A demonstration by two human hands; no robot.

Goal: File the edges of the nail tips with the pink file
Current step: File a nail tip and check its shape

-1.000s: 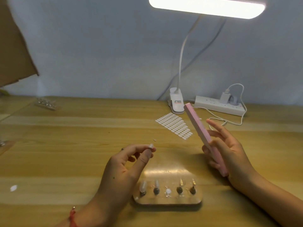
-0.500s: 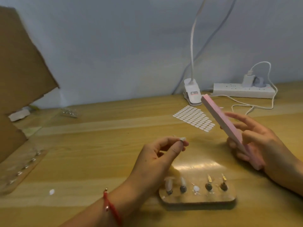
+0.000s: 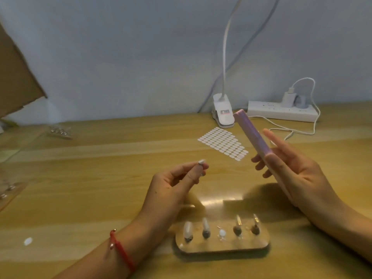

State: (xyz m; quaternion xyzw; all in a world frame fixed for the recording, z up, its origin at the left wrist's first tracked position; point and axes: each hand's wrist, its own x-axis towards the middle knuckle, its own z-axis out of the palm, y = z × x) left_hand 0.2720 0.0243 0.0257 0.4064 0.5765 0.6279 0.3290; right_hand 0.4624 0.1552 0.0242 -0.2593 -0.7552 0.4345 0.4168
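My left hand [image 3: 173, 188] pinches a small pale nail tip [image 3: 201, 162] between thumb and forefinger, held above the table. My right hand [image 3: 296, 172] grips the long pink file [image 3: 252, 135], which slants up and away to the left; the forefinger stretches out behind it. File and nail tip are apart, with a gap of a hand's width. Near the front edge a clear stand [image 3: 221, 243] carries several pegs, some with nail tips on them.
A sheet of white adhesive tabs [image 3: 223, 142] lies behind the hands. At the back stand a lamp clip [image 3: 223, 111] and a white power strip [image 3: 281, 112] with a charger and cable. Cardboard [image 3: 16, 81] rises at the left. A loose white piece [image 3: 28, 241] lies front left.
The camera view has shifted, and both hands kept their hold. The file and the nail tip stay about the same distance apart.
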